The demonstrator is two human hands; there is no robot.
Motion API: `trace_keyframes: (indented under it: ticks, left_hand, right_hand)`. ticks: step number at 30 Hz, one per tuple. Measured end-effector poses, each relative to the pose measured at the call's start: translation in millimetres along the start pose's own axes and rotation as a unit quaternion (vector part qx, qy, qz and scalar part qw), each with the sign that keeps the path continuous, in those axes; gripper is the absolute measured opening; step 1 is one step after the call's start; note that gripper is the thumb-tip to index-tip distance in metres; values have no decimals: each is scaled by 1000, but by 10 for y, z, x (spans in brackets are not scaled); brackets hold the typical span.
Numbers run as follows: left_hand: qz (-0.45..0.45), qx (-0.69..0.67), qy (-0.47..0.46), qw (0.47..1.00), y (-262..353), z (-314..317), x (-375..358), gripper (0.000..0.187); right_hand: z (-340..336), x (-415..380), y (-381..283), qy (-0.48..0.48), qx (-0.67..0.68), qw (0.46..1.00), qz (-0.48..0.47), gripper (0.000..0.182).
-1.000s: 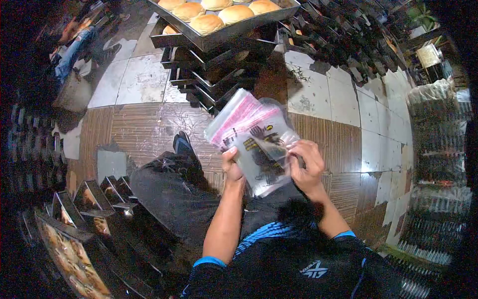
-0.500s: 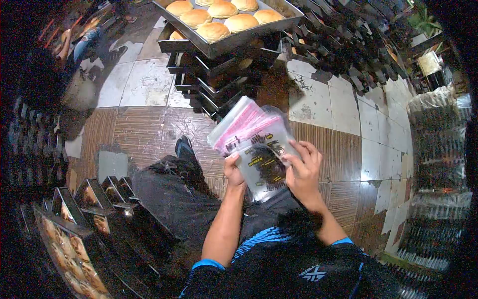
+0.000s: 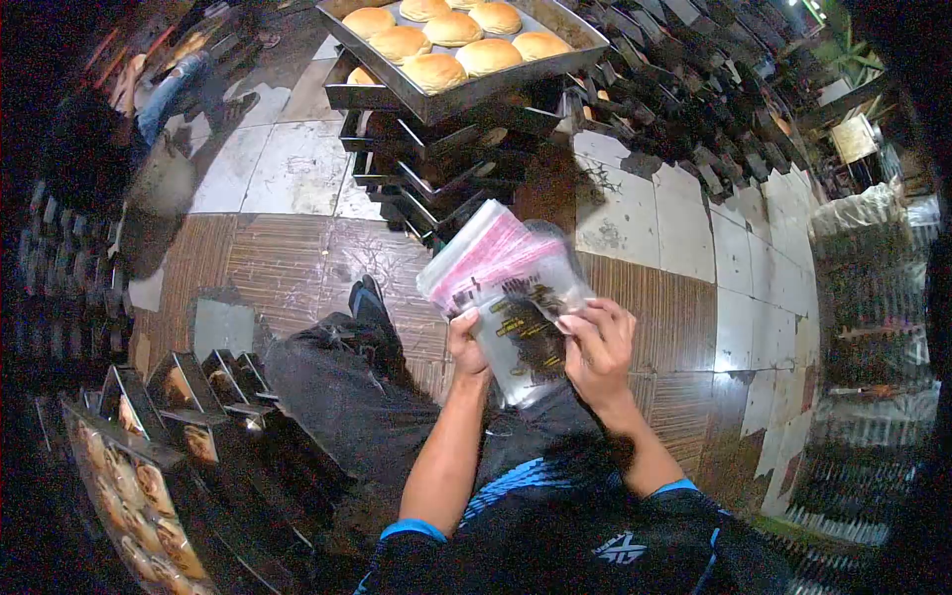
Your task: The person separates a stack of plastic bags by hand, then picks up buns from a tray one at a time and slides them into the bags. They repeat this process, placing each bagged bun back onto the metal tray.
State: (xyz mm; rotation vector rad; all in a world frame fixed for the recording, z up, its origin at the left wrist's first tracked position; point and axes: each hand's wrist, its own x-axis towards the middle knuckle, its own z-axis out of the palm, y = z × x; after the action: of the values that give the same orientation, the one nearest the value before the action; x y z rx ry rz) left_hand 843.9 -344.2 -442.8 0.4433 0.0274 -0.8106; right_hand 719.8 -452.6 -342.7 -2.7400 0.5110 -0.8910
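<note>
A fanned stack of clear plastic bags (image 3: 514, 297), with pink bands and black and yellow print, lies over my lap. My left hand (image 3: 468, 349) grips its lower left edge, thumb on top and the other fingers hidden underneath. At the right edge my right hand (image 3: 599, 349) pinches the bags between thumb and bent fingers. Beyond the bags, a metal tray (image 3: 476, 97) of round golden buns (image 3: 454, 29) tops a stack of trays.
Criss-crossed dark trays (image 3: 436, 159) stand below the bun tray. At lower left, more trays (image 3: 178, 397) stand beside a tray of wrapped bread (image 3: 134, 501). Tray stacks (image 3: 694, 89) fill the back right. Plastic-covered piles (image 3: 868, 297) line the right side. Another person's arm shows at upper left.
My right hand has shifted slightly down, its fingers more curled at the bags' edge. The bags have turned and spread a little. The left hand keeps nearly the same hold.
</note>
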Motion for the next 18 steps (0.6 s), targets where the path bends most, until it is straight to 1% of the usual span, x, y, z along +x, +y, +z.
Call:
trace_keyframes:
  ticks: [2,3,5,6,7,8,9,11,12,13,14,15,16,17,18]
  left_hand:
    - [-3,-12,-21,1000,-22,-78,13,54]
    - [-6,-25,-36,999,-51,-154,32,54]
    - [12,-26,-50,998,-128,-338,82,55]
    - [21,-27,-56,998,-170,-413,102,55]
    - [17,-49,-25,998,-111,-239,63,54]
    - [12,-72,5,997,15,98,-12,53]
    - [7,-94,36,995,79,284,-58,52]
    - [-13,-68,29,997,-104,-110,35,46]
    - [-24,-54,24,998,-171,-250,66,43]
    - [-32,-32,45,998,-160,-228,64,40]
    - [-41,-11,66,997,-131,-186,62,38]
    - [-49,12,88,995,-106,-159,62,36]
    - [-46,16,89,995,-96,-160,70,35]
    - [-26,42,97,994,-100,-161,81,33]
    - [-7,69,107,992,-116,-170,91,32]
  right_hand:
    - [11,-15,9,3,67,998,21,29]
    - [1,-18,-27,-6,104,991,85,31]
    - [-47,13,-145,-23,174,962,210,37]
    - [-102,42,-116,-54,181,967,171,34]
    - [-182,71,-46,-86,186,970,132,31]
    - [-254,103,25,-117,192,970,92,30]
    - [-301,155,85,-106,238,961,96,27]
    - [-391,253,213,-82,326,936,104,23]
    - [-451,236,307,-78,343,920,175,23]
    - [-617,374,323,-86,296,931,197,14]
    - [-638,422,504,-45,227,960,158,15]
    - [-735,416,599,-7,283,923,260,17]
    - [-825,511,777,-18,315,900,300,16]
    - [-969,643,817,-37,317,897,306,14]
    - [-1058,719,938,-26,317,890,328,17]
